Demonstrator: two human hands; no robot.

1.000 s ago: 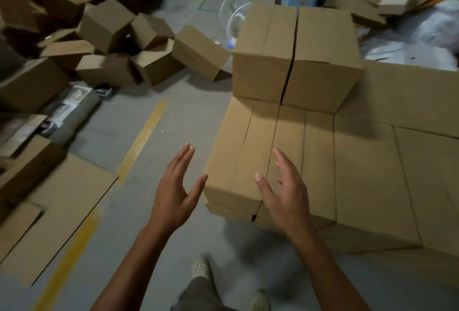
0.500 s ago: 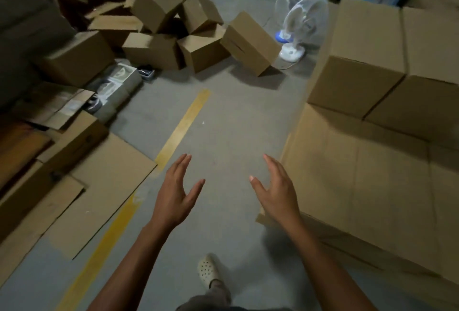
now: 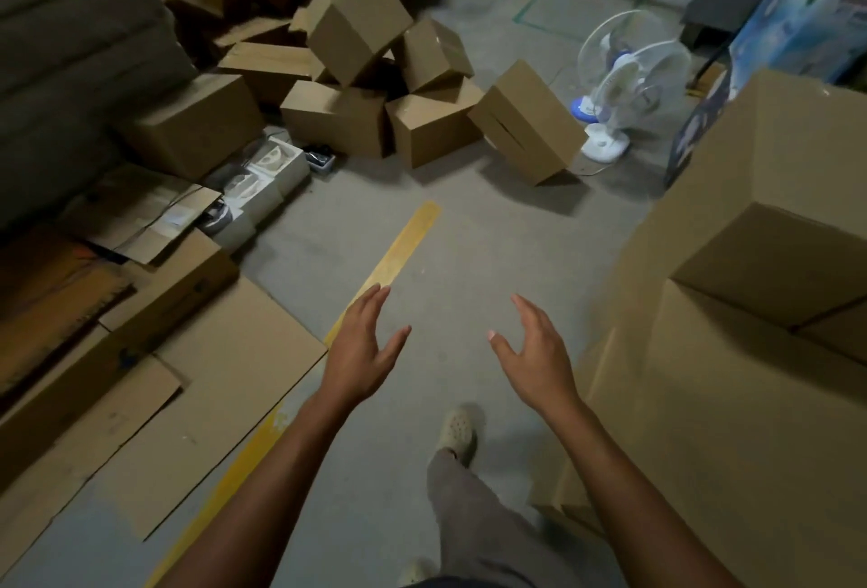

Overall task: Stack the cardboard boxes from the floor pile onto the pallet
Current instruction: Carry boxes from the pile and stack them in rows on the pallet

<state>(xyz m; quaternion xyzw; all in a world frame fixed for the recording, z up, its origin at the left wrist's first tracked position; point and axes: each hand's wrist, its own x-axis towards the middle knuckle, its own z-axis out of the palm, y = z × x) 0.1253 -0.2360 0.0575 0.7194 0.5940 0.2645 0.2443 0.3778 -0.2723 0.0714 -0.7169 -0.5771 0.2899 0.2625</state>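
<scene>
Over the floor [image 3: 450, 259], left hand [image 3: 361, 353] & right hand [image 3: 535, 360] hang open, empty. Tilted box [image 3: 528, 123] lies ahead, nearer right hand.

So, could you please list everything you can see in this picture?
Loose boxes: several, brown, piled on the far floor.
Stacked boxes: several, brown, right side.
Flat cardboard: several sheets, brown, left floor.
Foam packing: few pieces, white, beside the pile.
Fans: two, white and blue, right of the pile.
Printed carton: one, blue, top right.
Floor line: one, yellow, centre.
Leg: one, grey trousers, pale shoe, bottom centre.
Left hand: one, empty, open, by the line.
Right hand: one, empty, open, near the stack.
</scene>
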